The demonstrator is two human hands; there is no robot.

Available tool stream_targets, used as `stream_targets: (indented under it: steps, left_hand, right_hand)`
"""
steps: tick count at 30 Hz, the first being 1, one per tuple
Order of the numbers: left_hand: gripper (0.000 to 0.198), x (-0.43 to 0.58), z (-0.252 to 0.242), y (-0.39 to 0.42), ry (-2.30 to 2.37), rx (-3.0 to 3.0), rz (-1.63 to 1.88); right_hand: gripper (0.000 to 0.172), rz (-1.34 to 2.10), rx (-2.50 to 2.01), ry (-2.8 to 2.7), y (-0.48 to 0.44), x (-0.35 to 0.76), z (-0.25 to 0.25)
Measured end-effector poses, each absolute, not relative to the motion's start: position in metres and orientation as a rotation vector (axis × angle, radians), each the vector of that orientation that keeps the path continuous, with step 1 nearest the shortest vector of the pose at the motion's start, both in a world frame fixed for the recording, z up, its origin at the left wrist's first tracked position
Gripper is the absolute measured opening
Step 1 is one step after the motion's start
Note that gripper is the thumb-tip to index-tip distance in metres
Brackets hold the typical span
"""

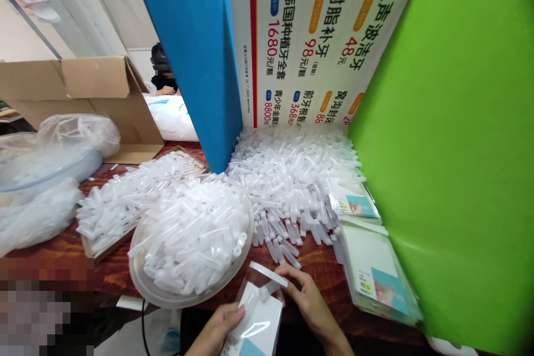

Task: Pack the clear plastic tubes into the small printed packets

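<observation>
Counter edge: wooden counter [321, 261], near edge runs along bottom of view, both hands at it.
Open room: little. Bare wood only in a strip betw. bowl and card stack, just ahead of the hands.
Walls: blue panel [196, 50] left-rear, printed poster [317, 39] at back, green panel [450, 139] on right; together they box in the work area.
Left hand [217, 331]: grip closed w/ thumb on the left edge of clear sleeve [258, 317], lower part.
Right hand [308, 300]: fingers curled, tips pinched on sleeve's upper right corner, by its flap.
Sleeve: clear plastic w/ white card inside, tilted, held betw. both hands over counter's near edge.
Small tube [263, 292]: translucent, at sleeve mouth, just beside right fingertips; in or on sleeve, cannot tell.
Bowl [146, 283]: shallow, heaped w/ clear tubes, just left-ahead of hands.
Tube heap [292, 178]: loose tubes across counter against poster.
Tray [104, 250]: flat cardboard, more tubes, left of bowl.
Card stack [375, 272]: bagged cards, near right hand, by green panel.
Carton [83, 94]: open cardboard box, far left.
Other person [162, 75]: behind blue panel, well apart.
</observation>
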State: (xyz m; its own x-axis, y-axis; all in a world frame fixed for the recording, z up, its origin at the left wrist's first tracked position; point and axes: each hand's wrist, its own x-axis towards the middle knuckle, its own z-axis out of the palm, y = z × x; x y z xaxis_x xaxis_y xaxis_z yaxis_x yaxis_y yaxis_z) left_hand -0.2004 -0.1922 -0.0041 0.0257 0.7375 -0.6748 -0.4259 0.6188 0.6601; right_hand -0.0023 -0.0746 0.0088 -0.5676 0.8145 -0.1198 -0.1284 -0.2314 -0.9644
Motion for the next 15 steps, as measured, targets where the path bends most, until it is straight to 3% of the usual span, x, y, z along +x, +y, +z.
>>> stream_targets:
  steps: [6,15]
  left_hand:
    - [0.069,-0.194,0.018,-0.188,1.146,0.145,0.968]
    - [0.064,-0.195,0.015,-0.187,1.101,0.245,0.897]
  right_hand:
    - [0.034,1.926,-0.948,-1.111,-0.078,-0.002,-0.006]
    - [0.055,1.995,-0.975,-1.172,-0.076,0.000,-0.004]
